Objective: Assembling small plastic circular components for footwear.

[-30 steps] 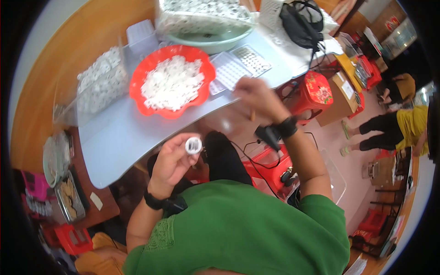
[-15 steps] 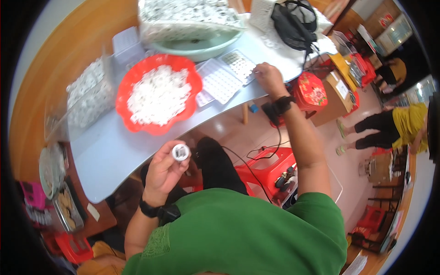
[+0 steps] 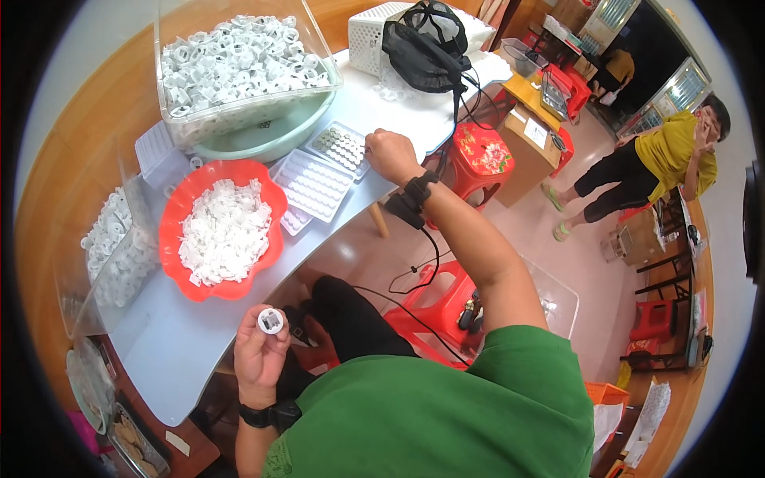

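Observation:
My left hand (image 3: 256, 354) is closed around a small round white plastic piece (image 3: 271, 321), with its hollowed face turned up. At the far side of the table, my right hand (image 3: 392, 158) has its fingers drawn together by the right edge of a clear tray (image 3: 360, 170) of small silvery round pieces (image 3: 339, 147). What those fingertips hold, if anything, is hidden. A white tray with rows of round pockets (image 3: 313, 185) lies beside it, overlapping another tray. The scalloped red bowl (image 3: 275, 209) to their left is heaped with small white plastic pieces (image 3: 223, 231).
A clear bin (image 3: 247, 99) of white ring-shaped parts rests on a pale green basin (image 3: 275, 143). Another clear bin (image 3: 119, 263) stands at the left. A black mesh bag (image 3: 426, 48) lies at the back. Red stools (image 3: 482, 151) and a person in yellow (image 3: 673, 155) are to the right.
My view has turned to the right and takes in more of the room. My left hand still holds the white piece. My right hand stays at the small-piece tray, its fingers more curled.

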Motion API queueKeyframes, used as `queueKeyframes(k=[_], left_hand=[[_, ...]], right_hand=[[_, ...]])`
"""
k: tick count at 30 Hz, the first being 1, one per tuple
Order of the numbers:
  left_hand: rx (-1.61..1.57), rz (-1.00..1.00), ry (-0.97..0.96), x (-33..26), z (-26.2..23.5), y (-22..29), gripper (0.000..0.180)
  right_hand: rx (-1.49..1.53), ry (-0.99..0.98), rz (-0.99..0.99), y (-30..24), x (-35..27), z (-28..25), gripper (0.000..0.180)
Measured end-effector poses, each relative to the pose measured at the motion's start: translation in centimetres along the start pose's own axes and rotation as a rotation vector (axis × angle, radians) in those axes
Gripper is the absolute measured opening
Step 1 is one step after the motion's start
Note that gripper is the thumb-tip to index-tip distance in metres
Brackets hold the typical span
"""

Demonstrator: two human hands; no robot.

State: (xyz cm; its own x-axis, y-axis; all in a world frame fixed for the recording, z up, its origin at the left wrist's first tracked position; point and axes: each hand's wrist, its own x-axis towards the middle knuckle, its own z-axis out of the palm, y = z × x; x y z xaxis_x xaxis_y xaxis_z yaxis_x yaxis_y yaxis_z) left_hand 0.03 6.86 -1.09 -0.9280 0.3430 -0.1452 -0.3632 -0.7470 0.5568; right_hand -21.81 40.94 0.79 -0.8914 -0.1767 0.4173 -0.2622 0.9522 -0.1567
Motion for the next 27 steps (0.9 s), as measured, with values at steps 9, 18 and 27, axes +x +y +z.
queueKeyframes(k=[9, 18, 27], left_hand=[[-0.009, 0.027, 0.007, -0.8, -0.5, 0.4, 0.028], [-0.023, 0.047, -0.028, -1.3, -0.9, 0.4, 0.022], [0.001, 0.053, -0.025, -1.3, -0.7, 0.2, 0.023]], right_hand=[[-0.089, -0.062, 0.016, -0.8, 0.3, -0.1, 0.011], [-0.148, -0.19, 0.032, -2.2, 0.9, -1.0, 0.012], [-0.041, -0.035, 0.076, -0.8, 0.7, 0.6, 0.012]])
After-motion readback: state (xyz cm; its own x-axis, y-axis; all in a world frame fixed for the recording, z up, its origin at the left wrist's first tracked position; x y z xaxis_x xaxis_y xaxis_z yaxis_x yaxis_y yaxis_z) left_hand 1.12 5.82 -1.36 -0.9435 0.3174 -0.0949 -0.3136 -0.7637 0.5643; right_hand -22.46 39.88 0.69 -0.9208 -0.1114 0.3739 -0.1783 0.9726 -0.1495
